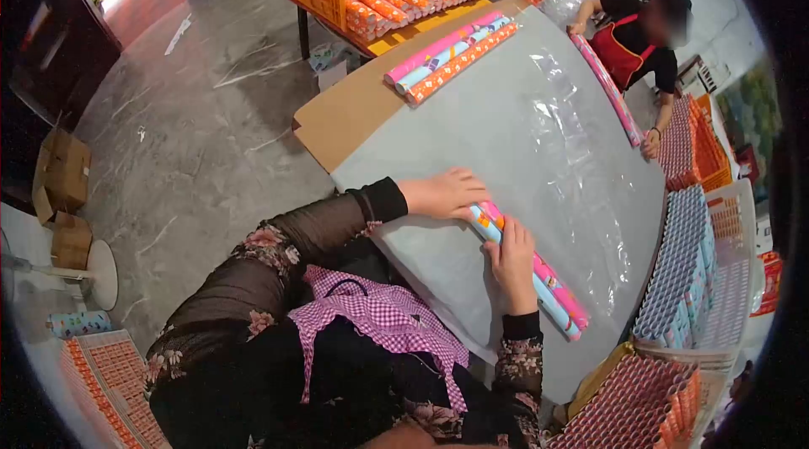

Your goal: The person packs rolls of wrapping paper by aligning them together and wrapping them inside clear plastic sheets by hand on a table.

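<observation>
A pink wrapping paper roll (563, 291) and a light blue wrapping paper roll (552, 307) lie side by side, slanting across the grey-covered table in front of me. A patch of orange shows between my hands; whether it is a third roll I cannot tell. My left hand (447, 194) is closed over the far end of the rolls, hiding their tips. Farther down, my right hand (511, 265) grips them from above, its thumb on the near side and fingers across the top. The near ends stick out past it.
Three more rolls (451, 57) lie together at the table's far edge, by a cardboard sheet (333, 125). Clear plastic film (581, 171) covers the table's middle. Opposite, a person (628, 49) holds a pink roll (607, 91). Crates of stacked rolls (678, 272) stand at right.
</observation>
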`<state>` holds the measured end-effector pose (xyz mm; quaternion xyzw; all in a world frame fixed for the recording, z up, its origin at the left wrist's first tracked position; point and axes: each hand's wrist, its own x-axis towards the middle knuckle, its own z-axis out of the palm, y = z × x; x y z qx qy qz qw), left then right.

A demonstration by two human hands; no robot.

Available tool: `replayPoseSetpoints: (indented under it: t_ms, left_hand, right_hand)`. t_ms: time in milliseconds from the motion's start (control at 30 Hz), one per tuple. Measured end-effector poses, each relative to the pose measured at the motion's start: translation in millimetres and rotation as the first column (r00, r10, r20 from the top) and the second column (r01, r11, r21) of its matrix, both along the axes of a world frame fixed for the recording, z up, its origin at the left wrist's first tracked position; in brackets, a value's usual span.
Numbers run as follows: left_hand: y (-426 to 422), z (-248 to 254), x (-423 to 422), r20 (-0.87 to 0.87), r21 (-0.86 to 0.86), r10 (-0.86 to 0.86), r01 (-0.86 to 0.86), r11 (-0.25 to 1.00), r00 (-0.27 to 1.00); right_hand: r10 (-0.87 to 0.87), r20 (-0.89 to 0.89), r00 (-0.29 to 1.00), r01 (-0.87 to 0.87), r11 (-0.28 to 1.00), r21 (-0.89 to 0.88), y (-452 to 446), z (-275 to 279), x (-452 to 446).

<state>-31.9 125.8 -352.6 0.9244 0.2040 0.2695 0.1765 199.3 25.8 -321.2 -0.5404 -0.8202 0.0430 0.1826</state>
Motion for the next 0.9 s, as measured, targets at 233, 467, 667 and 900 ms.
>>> replayPoseSetpoints:
  t_ms: [233, 467, 667, 900]
  left_hand:
    - [-1.5, -1.3, -1.7, 0.066, -0.067, 0.02, -0.016, 0.998, 0.998]
    - [-0.6, -2.9, -1.9, 0.098, -0.044, 0.039, -0.035, 0.998, 0.994]
    - [-0.7, 1.0, -6.1, 0.074, -0.111, 0.002, 0.006, 0.994, 0.997]
    - [0.5, -2.8, -4.7, 0.134, -0.105, 0.014, 0.001, 0.994, 0.991]
  right_hand:
    - [0.002, 0.018, 1.0, 0.0, 0.993, -0.114, 4.3, 17.3, -1.2]
    - [0.072, -0.03, 0.997, -0.075, 0.988, -0.135, 51.9, 37.6, 7.2]
    - [0.27, -0.17, 0.948, -0.281, 0.959, -0.044, 149.4, 60.8, -38.8]
    - [0.252, -0.387, 0.887, -0.324, 0.937, -0.134, 312.4, 66.0, -144.3]
